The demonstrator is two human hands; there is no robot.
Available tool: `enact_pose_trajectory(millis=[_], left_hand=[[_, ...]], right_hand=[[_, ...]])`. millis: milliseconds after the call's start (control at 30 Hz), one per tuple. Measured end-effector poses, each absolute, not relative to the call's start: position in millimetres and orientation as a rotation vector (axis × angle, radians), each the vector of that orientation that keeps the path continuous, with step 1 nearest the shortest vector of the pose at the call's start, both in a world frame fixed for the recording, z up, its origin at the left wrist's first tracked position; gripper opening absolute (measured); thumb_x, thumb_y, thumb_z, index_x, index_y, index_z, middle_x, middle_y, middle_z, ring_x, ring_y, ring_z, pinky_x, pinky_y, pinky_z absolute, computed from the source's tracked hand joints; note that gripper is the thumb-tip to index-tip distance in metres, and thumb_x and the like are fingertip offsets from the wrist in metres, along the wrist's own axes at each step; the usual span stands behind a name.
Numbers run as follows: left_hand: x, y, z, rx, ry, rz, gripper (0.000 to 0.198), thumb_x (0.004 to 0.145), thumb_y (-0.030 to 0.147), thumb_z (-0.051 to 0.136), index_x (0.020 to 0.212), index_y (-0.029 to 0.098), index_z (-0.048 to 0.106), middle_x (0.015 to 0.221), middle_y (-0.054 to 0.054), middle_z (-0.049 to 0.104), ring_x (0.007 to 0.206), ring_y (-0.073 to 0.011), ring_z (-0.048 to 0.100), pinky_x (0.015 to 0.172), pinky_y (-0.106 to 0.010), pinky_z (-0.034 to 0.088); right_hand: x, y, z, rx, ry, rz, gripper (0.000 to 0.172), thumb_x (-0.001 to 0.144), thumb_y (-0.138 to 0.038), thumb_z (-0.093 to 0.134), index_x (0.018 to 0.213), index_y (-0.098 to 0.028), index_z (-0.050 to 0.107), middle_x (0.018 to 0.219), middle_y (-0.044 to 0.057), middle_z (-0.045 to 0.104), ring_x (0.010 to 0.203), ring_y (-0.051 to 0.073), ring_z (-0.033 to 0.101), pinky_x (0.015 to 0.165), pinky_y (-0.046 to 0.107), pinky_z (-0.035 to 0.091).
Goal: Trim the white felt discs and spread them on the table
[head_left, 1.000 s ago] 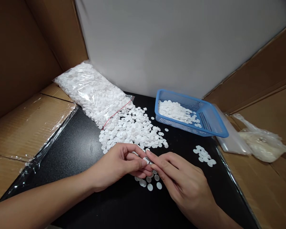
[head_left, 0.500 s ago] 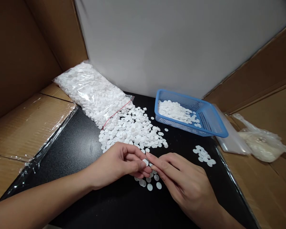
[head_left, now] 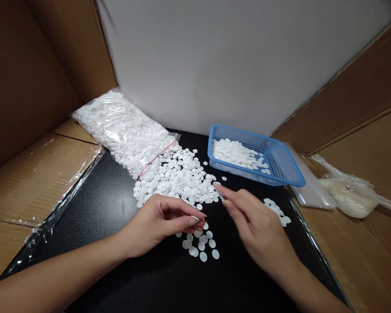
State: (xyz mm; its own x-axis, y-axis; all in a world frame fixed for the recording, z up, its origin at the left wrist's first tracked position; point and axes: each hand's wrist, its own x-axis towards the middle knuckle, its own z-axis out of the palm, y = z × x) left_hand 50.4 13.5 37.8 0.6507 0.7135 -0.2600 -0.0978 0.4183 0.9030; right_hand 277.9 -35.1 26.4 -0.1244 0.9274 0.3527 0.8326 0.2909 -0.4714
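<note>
My left hand [head_left: 164,219] hovers low over the black table [head_left: 117,226], its thumb and fingers pinched on a small stack of white discs [head_left: 195,218]. My right hand [head_left: 254,221] is lifted and blurred, index finger stretched toward the big pile of loose white discs [head_left: 179,178]; I see nothing in it. A little cluster of discs [head_left: 198,245] lies just below my left fingertips. Another small group of discs [head_left: 278,211] sits right of my right hand, partly hidden by it.
A clear bag full of white discs [head_left: 124,130] lies open at the back left. A blue plastic basket [head_left: 288,171] holding more discs stands at the back right. Cardboard walls surround the table; a crumpled plastic bag [head_left: 348,195] lies on the right cardboard.
My right hand has left my left hand's fingertips and swung up and right toward the big pile. My left hand stays put, still pinching discs. The view shifted slightly.
</note>
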Motion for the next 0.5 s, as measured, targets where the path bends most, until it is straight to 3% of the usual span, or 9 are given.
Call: enact_pose_trajectory(millis=[100, 167, 267, 500], left_hand=[[49.0, 13.1, 41.1, 1.140, 0.747, 0.601, 0.010, 0.082, 0.021, 0.078, 0.091, 0.019, 0.082, 0.089, -0.004, 0.082, 0.083, -0.0143, 0.076, 0.072, -0.015, 0.057], [48.5, 12.2, 42.8, 1.196, 0.758, 0.606, 0.011, 0.083, 0.020, 0.076, 0.092, 0.020, 0.083, 0.091, -0.004, 0.082, 0.085, -0.0156, 0.077, 0.073, -0.016, 0.058], [48.2, 11.5, 43.3, 1.247, 0.770, 0.606, 0.013, 0.082, 0.019, 0.075, 0.093, 0.021, 0.083, 0.092, -0.005, 0.082, 0.087, -0.0166, 0.077, 0.073, -0.017, 0.058], [48.8, 12.0, 42.8, 1.279, 0.770, 0.591, 0.014, 0.082, 0.020, 0.074, 0.094, 0.020, 0.082, 0.093, -0.005, 0.082, 0.087, -0.0162, 0.077, 0.074, -0.017, 0.058]], right_hand=[[306.9, -21.3, 20.5, -1.840, -1.888, 0.096, 0.044, 0.104, -0.040, 0.037, 0.138, -0.026, 0.060, 0.083, 0.004, 0.065, 0.063, 0.019, 0.063, 0.054, 0.030, 0.049], [323.0, -14.7, 14.8, -1.979, -1.857, 0.083, 0.045, 0.103, -0.039, 0.036, 0.138, -0.023, 0.059, 0.104, 0.008, 0.071, 0.080, 0.025, 0.068, 0.063, 0.035, 0.052], [333.4, -10.3, 8.2, -2.132, -1.870, 0.139, 0.044, 0.101, -0.036, 0.037, 0.134, -0.019, 0.059, 0.127, 0.012, 0.067, 0.098, 0.032, 0.069, 0.072, 0.041, 0.054], [319.8, -7.6, 10.8, -2.425, -1.953, 0.279, 0.036, 0.103, -0.029, 0.038, 0.133, -0.018, 0.053, 0.133, 0.014, 0.062, 0.098, 0.032, 0.069, 0.069, 0.039, 0.052]])
